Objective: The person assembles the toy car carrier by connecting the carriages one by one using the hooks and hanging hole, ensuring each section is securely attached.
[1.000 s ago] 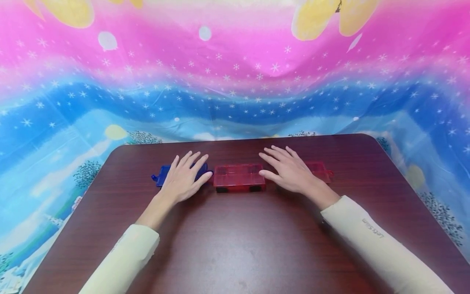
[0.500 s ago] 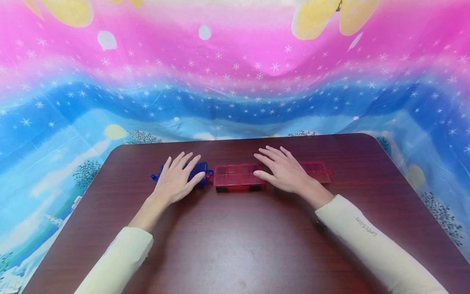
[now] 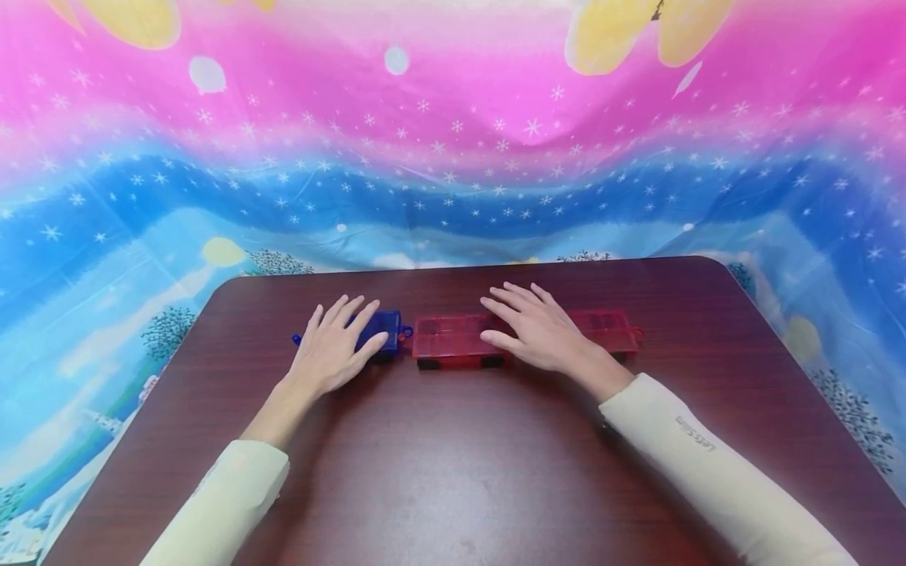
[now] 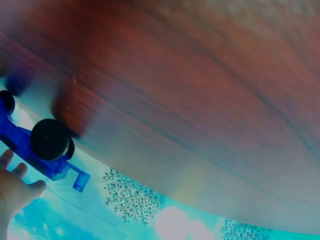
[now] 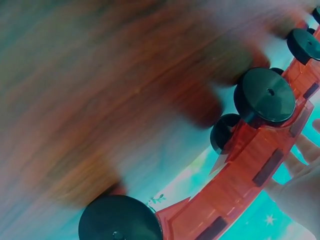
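Observation:
A small translucent blue toy car base [image 3: 385, 324] with black wheels and a hook at its outer end stands on the table. My left hand [image 3: 329, 346] lies over its left part, palm down, fingers straight and spread. To its right, joined or nearly so at small couplings, comes a translucent red toy car base [image 3: 453, 338]. A second red car base [image 3: 609, 330] stands farther right. My right hand [image 3: 534, 330], fingers also straight, covers where the red ones meet. The right wrist view shows black wheels [image 5: 267, 95] under the red bases. Whether either hand touches the cars, I cannot tell.
The dark brown wooden table [image 3: 453, 456] has rounded far corners. Behind and beside it hangs a printed cloth [image 3: 453, 165] in pink and blue with snowflakes. The row of cars runs left to right near the table's far edge.
Both hands have shifted left, uncovering more of the blue car's right end and of the right-hand red car. The cars stand where they were.

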Demonstrator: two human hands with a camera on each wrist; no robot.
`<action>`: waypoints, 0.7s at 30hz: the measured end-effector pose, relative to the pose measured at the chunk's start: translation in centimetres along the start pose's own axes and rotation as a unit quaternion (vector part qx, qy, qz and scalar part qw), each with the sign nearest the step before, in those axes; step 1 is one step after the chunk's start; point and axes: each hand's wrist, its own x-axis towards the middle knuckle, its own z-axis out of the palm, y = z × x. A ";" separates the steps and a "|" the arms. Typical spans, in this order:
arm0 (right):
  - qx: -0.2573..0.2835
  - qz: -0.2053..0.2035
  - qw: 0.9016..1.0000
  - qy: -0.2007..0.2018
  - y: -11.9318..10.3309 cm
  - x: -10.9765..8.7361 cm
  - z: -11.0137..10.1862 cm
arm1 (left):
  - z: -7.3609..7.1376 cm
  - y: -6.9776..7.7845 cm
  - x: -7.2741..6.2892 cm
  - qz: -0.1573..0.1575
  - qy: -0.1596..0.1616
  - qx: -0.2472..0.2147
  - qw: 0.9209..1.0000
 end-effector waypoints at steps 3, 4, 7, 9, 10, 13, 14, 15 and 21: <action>0.000 0.000 1.000 -0.003 -0.1 0.1 0.2 | 0.1 -0.2 -0.1 -0.004 -0.004 -0.002 1.000; 0.001 0.000 1.000 -0.003 -0.1 0.1 0.2 | 0.1 -0.2 -0.1 -0.006 -0.005 -0.003 1.000; -0.002 -0.003 1.000 -0.002 -0.3 0.3 0.5 | 0.2 -0.4 -0.3 -0.013 -0.009 -0.009 1.000; -0.002 -0.005 1.000 -0.003 -0.4 0.4 0.6 | 0.3 -0.5 -0.3 -0.016 -0.009 -0.012 1.000; -0.003 -0.006 1.000 -0.003 -0.5 0.4 0.7 | 0.3 -0.6 -0.3 -0.016 -0.009 -0.013 1.000; -0.003 -0.010 1.000 -0.008 -0.8 0.6 0.9 | 0.3 -0.7 -0.3 -0.018 -0.008 -0.015 1.000; -0.002 -0.011 1.000 -0.010 -0.9 0.6 0.9 | 0.3 -0.7 -0.3 -0.018 -0.008 -0.015 1.000; -0.001 -0.012 1.000 -0.011 -1.0 0.7 1.0 | 0.4 -0.8 -0.3 -0.018 -0.008 -0.015 1.000; -0.001 -0.014 1.000 -0.014 -1.5 1.0 1.3 | 0.5 -1.0 -0.5 -0.023 -0.012 -0.014 1.000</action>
